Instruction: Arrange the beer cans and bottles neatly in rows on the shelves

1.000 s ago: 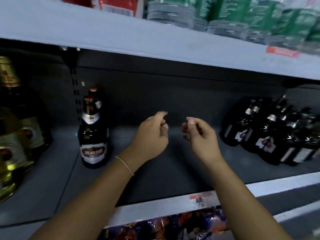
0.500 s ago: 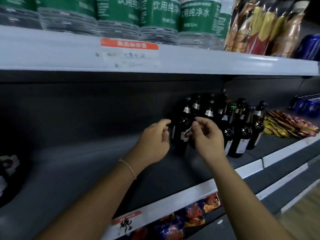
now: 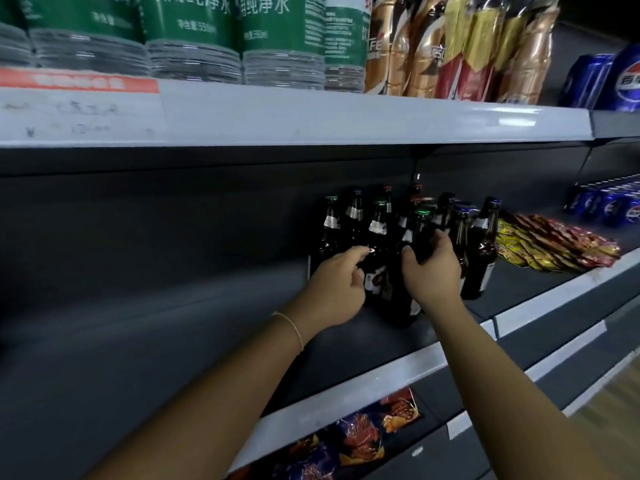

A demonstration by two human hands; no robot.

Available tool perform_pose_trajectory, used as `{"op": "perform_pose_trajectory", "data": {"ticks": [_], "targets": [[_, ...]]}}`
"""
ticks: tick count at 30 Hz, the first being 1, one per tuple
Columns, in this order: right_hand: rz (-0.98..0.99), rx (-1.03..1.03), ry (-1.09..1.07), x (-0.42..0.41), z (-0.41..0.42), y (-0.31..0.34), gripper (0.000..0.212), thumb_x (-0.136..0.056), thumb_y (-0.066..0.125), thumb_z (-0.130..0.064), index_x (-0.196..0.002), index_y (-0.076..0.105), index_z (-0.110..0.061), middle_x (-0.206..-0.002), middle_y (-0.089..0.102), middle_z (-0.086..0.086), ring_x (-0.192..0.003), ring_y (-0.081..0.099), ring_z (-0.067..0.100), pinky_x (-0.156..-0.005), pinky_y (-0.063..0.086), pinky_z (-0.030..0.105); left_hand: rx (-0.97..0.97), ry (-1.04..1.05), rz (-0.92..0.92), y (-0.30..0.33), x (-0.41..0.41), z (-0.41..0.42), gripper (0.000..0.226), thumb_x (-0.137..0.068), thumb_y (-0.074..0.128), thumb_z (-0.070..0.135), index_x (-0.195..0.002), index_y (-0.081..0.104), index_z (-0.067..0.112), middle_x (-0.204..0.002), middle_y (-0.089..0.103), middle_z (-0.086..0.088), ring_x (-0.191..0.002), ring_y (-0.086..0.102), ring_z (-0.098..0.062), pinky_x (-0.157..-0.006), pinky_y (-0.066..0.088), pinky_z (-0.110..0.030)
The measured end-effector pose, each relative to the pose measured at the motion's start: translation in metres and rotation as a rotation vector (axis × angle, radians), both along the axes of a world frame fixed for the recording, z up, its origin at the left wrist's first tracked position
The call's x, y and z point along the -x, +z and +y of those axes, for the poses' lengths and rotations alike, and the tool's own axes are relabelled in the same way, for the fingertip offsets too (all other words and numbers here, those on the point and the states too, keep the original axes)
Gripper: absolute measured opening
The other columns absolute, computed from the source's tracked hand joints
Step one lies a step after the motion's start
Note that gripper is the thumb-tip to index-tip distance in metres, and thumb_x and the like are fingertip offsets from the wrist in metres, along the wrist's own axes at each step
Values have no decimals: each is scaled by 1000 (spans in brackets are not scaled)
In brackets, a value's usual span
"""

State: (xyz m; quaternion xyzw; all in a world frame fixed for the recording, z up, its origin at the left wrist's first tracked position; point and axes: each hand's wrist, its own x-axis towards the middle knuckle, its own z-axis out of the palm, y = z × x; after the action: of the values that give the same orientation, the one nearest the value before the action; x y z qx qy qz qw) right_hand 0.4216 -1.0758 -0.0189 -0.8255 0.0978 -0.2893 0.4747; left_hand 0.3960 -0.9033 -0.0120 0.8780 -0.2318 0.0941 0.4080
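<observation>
Several dark brown beer bottles (image 3: 479,251) with silver neck labels stand bunched together on the dark grey shelf (image 3: 173,323), right of centre. My left hand (image 3: 334,289) curls its fingers round the body of a front bottle (image 3: 378,227) with a green cap. My right hand (image 3: 434,271) grips the neighbouring green-capped bottle (image 3: 420,233), thumb on the left and fingers wrapped over the right. Both bottles stand upright on the shelf. The hands hide their lower bodies.
Left of the bottles the shelf is bare. Snack packets (image 3: 557,244) lie just right of them, with blue cola cans (image 3: 616,206) beyond. Water bottles (image 3: 194,36) and coffee drinks (image 3: 467,46) fill the shelf above; snack bags (image 3: 363,434) lie below.
The view has swung right, away from the lone bottles on the left. Both hands, held loosely in the air before, have reached the bottle cluster and closed round two front bottles.
</observation>
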Motion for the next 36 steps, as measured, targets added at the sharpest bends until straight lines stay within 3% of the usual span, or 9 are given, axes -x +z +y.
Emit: {"op": "perform_pose_trajectory", "data": {"ticks": [6, 10, 15, 19, 22, 25, 29, 32, 36], "targets": [[6, 26, 7, -13, -3, -1, 74, -87, 73, -34, -146, 37, -7, -141, 51, 14, -129, 50, 29, -103, 44, 37, 0, 10, 15, -4, -3, -7, 47, -99, 39, 9, -145, 38, 15, -147, 45, -4, -135, 41, -15, -109, 32, -21], [-55, -32, 4, -12, -5, -1, 59, -79, 82, -32, -127, 56, -10, -109, 63, -1, -102, 61, 18, -84, 50, 29, 10, 20, 34, -11, -3, -7, 47, -98, 41, 9, -145, 39, 15, -146, 46, -5, -133, 44, -17, -112, 35, -29], [-101, -80, 71, -7, -3, -3, 38, -76, 85, -24, -106, 61, -18, -89, 65, -9, -86, 65, 16, -84, 57, 40, 31, 19, 56, -15, -3, -3, 48, -98, 45, 12, -145, 38, 16, -146, 46, -6, -132, 46, -18, -111, 37, -35], [-140, -115, 216, 3, 6, -9, 40, -83, 79, -17, -119, 64, -10, -92, 72, 11, -80, 68, 27, -83, 59, 41, 35, 20, 62, -22, -3, 7, 53, -94, 55, 18, -144, 39, 19, -143, 49, -3, -130, 48, -17, -106, 44, -38], [-143, -165, 342, 10, 13, -13, 32, -89, 71, -13, -121, 64, -12, -94, 73, 9, -89, 71, 27, -84, 60, 44, 66, 25, 104, -26, -1, 21, 59, -88, 63, 21, -142, 41, 21, -141, 51, -1, -127, 51, -15, -103, 47, -39], [-159, -214, 458, 20, 29, -9, 28, -93, 65, -6, -120, 64, -12, -104, 73, 1, -100, 70, 15, -90, 57, 37, 106, 20, 172, -30, 3, 37, 63, -83, 71, 20, -139, 44, 22, -137, 54, 4, -121, 52, -9, -102, 47, -31], [-172, -299, 571, 29, 60, 2, 26, -93, 60, 4, -113, 65, -12, -94, 74, -6, -94, 69, 6, -89, 56, 29, 146, -66, 293, -30, 16, 63, 70, -79, 78, 11, -139, 43, 21, -117, 54, 17, -104, 52, 3, -82, 41, -1], [-145, -389, 654, 36, 84, 9, 31, -94, 54, 9, -104, 65, -18, -85, 76, -12, -85, 69, -1, -76, 54, 16, 197, -99, 376, -32, 24, 86, 71, -73, 83, 14, -134, 47, 25, -119, 63, 11, -106, 61, -2, -95, 49, -20], [-103, -453, 799, 47, 118, 12, 29, -95, 51, 8, -117, 64, -5, -96, 75, 2, -91, 69, 13, -80, 56, 24, 258, -90, 412, -30, 39, 120, 65, -67, 87, 13, -118, 53, 35, -110, 68, 12, -104, 63, -1, -94, 52, -26]]}}
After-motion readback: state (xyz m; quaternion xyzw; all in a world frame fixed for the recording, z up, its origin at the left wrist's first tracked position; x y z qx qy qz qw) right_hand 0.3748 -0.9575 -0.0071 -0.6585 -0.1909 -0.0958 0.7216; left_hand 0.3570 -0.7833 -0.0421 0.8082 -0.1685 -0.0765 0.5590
